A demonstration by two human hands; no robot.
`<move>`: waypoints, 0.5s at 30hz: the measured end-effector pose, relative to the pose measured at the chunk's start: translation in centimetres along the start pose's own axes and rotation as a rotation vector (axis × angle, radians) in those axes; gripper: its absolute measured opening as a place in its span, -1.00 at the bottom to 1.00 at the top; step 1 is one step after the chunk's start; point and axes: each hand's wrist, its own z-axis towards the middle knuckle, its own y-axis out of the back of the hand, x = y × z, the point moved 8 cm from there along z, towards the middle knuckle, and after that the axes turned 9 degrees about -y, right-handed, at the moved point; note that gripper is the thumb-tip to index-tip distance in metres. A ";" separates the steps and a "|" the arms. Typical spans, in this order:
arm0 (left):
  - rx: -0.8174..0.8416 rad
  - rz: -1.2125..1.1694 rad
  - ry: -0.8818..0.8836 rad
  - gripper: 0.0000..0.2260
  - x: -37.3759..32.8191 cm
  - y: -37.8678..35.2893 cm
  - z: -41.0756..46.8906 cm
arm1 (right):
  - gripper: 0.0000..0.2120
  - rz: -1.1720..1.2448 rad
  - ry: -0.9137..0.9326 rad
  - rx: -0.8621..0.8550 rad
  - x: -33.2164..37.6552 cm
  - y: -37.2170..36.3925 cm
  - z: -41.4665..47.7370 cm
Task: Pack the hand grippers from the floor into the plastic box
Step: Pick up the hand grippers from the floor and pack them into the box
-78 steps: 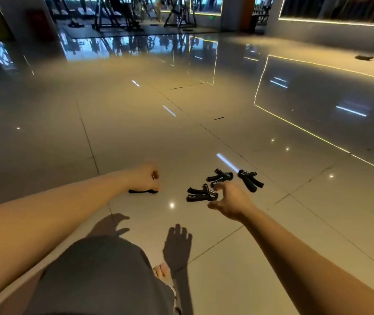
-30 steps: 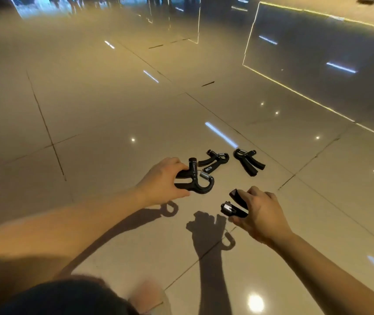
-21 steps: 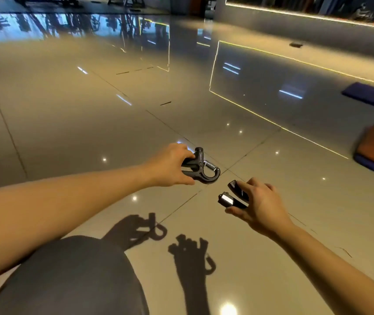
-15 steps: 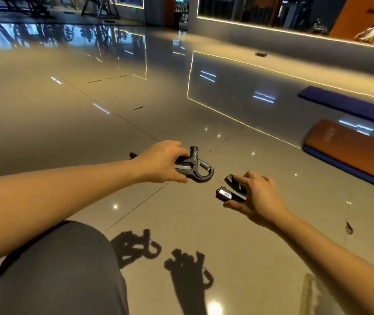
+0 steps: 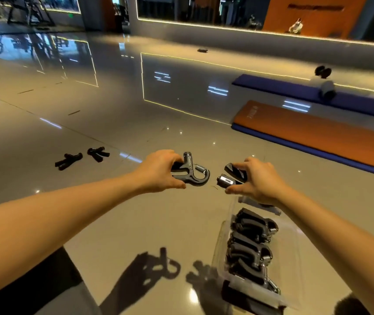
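left hand (image 5: 158, 171) grips spring gripper (image 5: 191, 173) | right hand (image 5: 257, 180) grips counter gripper (image 5: 232, 176), seemingly over plastic box (image 5: 292, 253)

Both hands have carried their black hand grippers rightward, now above the clear plastic box (image 5: 295, 258); two black grippers (image 5: 81, 156) remain behind on the floor.

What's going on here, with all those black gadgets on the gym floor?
A person is tidying up hand grippers. The left hand holds one gripper and the right hand holds another gripper, both lifted off the tiled floor. A clear plastic box below the right arm already has several grippers packed in it. Two loose grippers wait on the floor off to the left.
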 end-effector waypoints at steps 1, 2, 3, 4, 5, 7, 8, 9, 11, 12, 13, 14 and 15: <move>0.010 -0.020 0.005 -0.47 -1.3 -1.1 0.3 | -0.26 0.014 -0.019 -0.005 -1.7 0.1 -0.6; 0.019 -0.035 0.007 -0.47 -2.6 -2.1 0.6 | -0.25 0.025 -0.034 -0.009 -3.3 0.2 -1.2; 0.028 -0.048 0.010 -0.47 -3.8 -3.1 0.8 | -0.24 0.033 -0.046 -0.011 -4.9 0.1 -1.7; 0.033 -0.059 0.012 -0.47 -5.0 -4.0 1.0 | -0.22 0.041 -0.055 -0.010 -6.4 0.0 -2.2; 0.039 -0.070 0.013 -0.48 -6.1 -5.0 1.2 | -0.23 0.049 -0.063 -0.005 -7.8 -0.3 -2.8; 0.052 -0.084 0.007 -0.48 -8.3 -6.8 1.4 | -0.29 0.081 -0.073 0.000 -10.6 -0.9 -3.8; 0.063 -0.076 -0.002 -0.49 -9.3 -7.7 1.5 | -0.34 0.102 -0.077 0.000 -11.9 -1.2 -4.3; 0.077 -0.064 -0.008 -0.49 -10.2 -8.5 1.7 | -0.37 0.119 -0.078 0.002 -13.1 -1.4 -4.6; 0.113 -0.053 -0.014 -0.48 -11.7 -10.0 2.2 | -0.41 0.121 -0.083 0.010 -14.7 -1.8 -4.7; 0.135 -0.054 -0.018 -0.48 -12.3 -10.8 2.4 | -0.41 0.117 -0.084 0.010 -15.3 -1.8 -4.5; 0.157 -0.055 -0.023 -0.47 -12.8 -11.6 2.6 | -0.40 0.117 -0.084 0.006 -15.6 -1.7 -4.1; 0.179 -0.057 -0.030 -0.47 -13.3 -12.5 2.8 | -0.38 0.119 -0.082 -0.001 -15.9 -1.7 -3.7; 0.201 -0.060 -0.040 -0.48 -13.7 -13.5 2.8 | -0.36 0.124 -0.081 -0.007 -16.1 -1.6 -3.3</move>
